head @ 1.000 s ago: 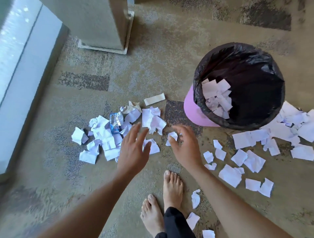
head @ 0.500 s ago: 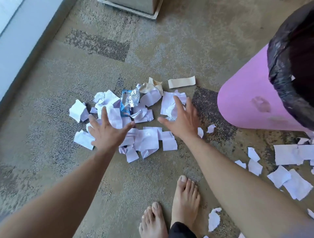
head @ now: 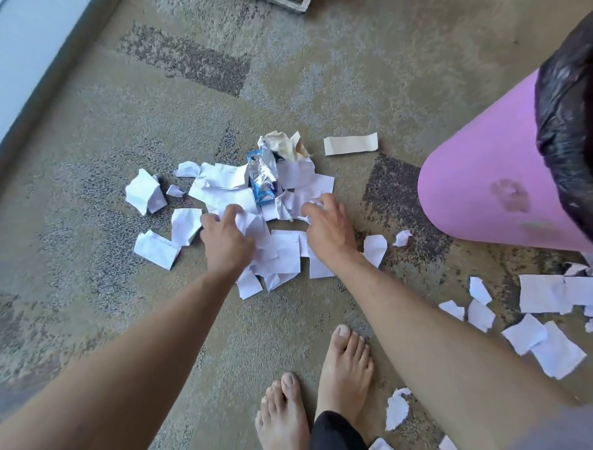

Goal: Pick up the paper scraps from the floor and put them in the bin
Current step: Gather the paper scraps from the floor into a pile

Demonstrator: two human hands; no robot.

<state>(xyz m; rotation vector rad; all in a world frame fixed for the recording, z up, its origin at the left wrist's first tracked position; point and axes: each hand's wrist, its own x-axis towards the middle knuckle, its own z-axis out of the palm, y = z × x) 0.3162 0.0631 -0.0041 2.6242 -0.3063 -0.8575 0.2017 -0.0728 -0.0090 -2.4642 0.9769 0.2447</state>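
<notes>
A heap of white paper scraps point(head: 224, 189) lies on the carpet in the middle of the view, with a blue and silver wrapper point(head: 263, 180) on top. My left hand point(head: 224, 239) rests on the heap's near left side, fingers curling onto scraps. My right hand point(head: 325, 229) presses on the heap's right side, fingers bent around a crumpled scrap. The pink bin point(head: 481, 192) with a black liner point(head: 568, 112) stands at the right, its inside hidden. More scraps point(head: 542, 340) are scattered at the lower right.
A tan paper strip point(head: 350, 144) and crumpled brown paper point(head: 285, 144) lie behind the heap. My bare feet point(head: 343, 375) stand just below the hands. A wall base point(head: 41, 83) runs along the left. A block's foot point(head: 290, 3) shows at the top edge.
Both hands have come down onto the heap and their fingers have curled from spread to gripping. The view has moved closer to the floor and the bin has slid further right.
</notes>
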